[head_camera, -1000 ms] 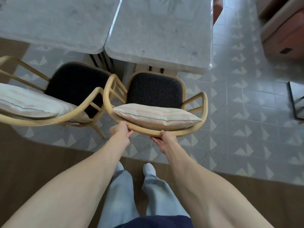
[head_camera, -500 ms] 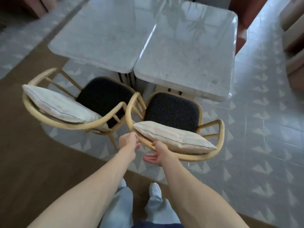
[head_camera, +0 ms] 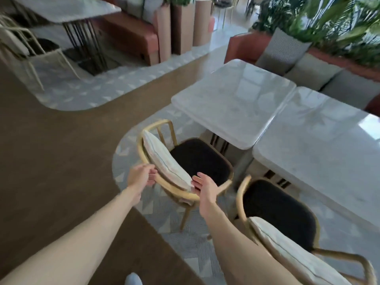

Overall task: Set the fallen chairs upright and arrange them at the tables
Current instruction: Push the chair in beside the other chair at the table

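Two wooden armchairs with black seats and striped back cushions stand upright at two joined marble tables (head_camera: 234,103). The left chair (head_camera: 197,157) faces the left table. My left hand (head_camera: 141,176) curls around its curved back rail on the left side. My right hand (head_camera: 205,187) is held open, fingers spread, beside the cushion and the rail's right part; contact is unclear. The right chair (head_camera: 277,212) stands free at the right table (head_camera: 320,145), close to my right forearm.
A cushioned bench (head_camera: 320,73) with plants behind it runs along the tables' far side. Another marble table (head_camera: 67,9) with a pale chair (head_camera: 22,48) stands far left. Brown floor lies to the left, patterned grey tiles under the tables.
Both hands have left the right chair's back rail and moved to the left chair. The view has swung left and up, showing more of the room.
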`<action>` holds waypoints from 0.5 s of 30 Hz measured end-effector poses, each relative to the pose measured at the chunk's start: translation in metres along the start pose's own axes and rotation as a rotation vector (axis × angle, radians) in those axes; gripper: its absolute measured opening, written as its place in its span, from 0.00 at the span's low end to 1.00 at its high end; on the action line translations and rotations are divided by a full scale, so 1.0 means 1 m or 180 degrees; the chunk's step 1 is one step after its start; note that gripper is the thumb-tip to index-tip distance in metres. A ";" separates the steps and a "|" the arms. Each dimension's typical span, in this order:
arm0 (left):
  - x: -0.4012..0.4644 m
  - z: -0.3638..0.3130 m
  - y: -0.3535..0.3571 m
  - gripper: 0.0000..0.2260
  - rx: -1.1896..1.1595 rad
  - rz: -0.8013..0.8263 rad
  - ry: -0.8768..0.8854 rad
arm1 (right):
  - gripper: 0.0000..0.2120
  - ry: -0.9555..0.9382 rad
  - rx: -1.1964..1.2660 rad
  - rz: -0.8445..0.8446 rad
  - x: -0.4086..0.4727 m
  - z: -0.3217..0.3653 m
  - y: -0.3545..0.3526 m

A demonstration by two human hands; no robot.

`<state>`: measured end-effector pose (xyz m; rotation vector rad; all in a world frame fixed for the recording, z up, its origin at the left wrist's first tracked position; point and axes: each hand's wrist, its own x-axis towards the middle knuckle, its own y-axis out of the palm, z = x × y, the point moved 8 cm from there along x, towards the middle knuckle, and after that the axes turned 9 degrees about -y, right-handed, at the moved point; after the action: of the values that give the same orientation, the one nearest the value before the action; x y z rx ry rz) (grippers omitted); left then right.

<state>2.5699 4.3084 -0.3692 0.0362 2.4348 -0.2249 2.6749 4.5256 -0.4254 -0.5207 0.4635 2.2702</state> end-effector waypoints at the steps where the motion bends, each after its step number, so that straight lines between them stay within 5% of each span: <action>1: 0.013 -0.003 -0.017 0.07 0.0014 0.0021 -0.0025 | 0.11 0.0036 -0.0044 -0.0029 0.000 -0.009 0.020; 10: 0.102 -0.026 -0.059 0.10 0.0318 0.0491 -0.0547 | 0.05 0.0771 0.0419 -0.0663 -0.012 -0.095 0.100; 15: 0.147 -0.027 -0.022 0.13 0.0546 0.0946 -0.0872 | 0.17 0.1193 0.1069 -0.1161 0.016 -0.116 0.120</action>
<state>2.4380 4.2867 -0.4393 0.4135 2.1002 -0.2833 2.6024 4.4020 -0.5118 -0.7874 0.8438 1.7046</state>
